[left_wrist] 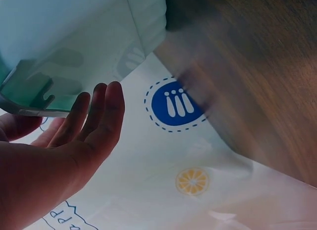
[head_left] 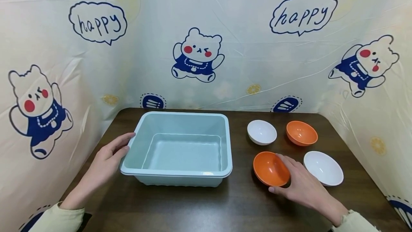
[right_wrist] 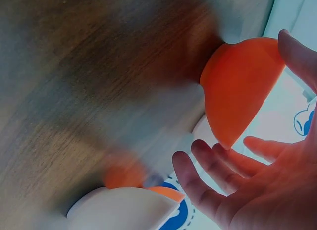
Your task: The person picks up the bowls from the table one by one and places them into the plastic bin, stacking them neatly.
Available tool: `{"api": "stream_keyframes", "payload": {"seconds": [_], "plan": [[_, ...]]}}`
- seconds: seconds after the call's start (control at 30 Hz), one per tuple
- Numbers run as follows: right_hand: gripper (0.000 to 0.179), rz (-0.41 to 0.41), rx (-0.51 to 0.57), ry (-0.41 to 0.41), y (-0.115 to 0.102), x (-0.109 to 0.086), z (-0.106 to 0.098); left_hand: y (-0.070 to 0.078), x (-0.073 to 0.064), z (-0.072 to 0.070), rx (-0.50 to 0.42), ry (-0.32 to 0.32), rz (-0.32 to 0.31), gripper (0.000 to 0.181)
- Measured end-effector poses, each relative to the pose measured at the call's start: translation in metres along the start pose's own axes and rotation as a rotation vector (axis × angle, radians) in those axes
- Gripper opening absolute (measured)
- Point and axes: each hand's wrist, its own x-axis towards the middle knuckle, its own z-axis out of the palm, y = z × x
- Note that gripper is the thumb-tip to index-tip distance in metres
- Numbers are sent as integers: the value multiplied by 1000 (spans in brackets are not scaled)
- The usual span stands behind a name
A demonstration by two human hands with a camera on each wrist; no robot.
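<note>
A pale blue plastic basin (head_left: pixel 177 173) stands left of centre on the table. My left hand (head_left: pixel 107 157) holds its left rim, with the thumb at the edge and several fingers along the outer wall (left_wrist: pixel 99 61). To the right, an orange bowl (head_left: pixel 270 167) sits between the thumb and fingers of my right hand (head_left: pixel 302 185). In the right wrist view the thumb (right_wrist: pixel 297 59) presses one side of that bowl (right_wrist: pixel 242 86), and fingertips meet the opposite rim.
A white bowl (head_left: pixel 261 132) and a second orange bowl (head_left: pixel 301 133) stand farther back on the right. Another white bowl (head_left: pixel 323 167) is beside my right hand. Printed cloth (head_left: pixel 244 53) walls surround the brown wooden table (head_left: pixel 193 207) at the back and sides.
</note>
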Motion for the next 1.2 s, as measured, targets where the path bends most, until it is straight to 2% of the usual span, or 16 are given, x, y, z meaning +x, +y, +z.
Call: {"api": "stream_keyframes", "payload": {"seconds": [0.37, 0.77, 1.2], "plan": [[109, -23, -8, 22, 1, 3, 3, -2, -1, -1, -52, 10, 29, 45], [109, -43, -2, 39, 4, 3, 3, -3, -1, -1, -57, 25, 30, 44], [117, 14, 24, 22, 4, 5, 3, -3, -1, 0, -73, 23, 18, 42]]}}
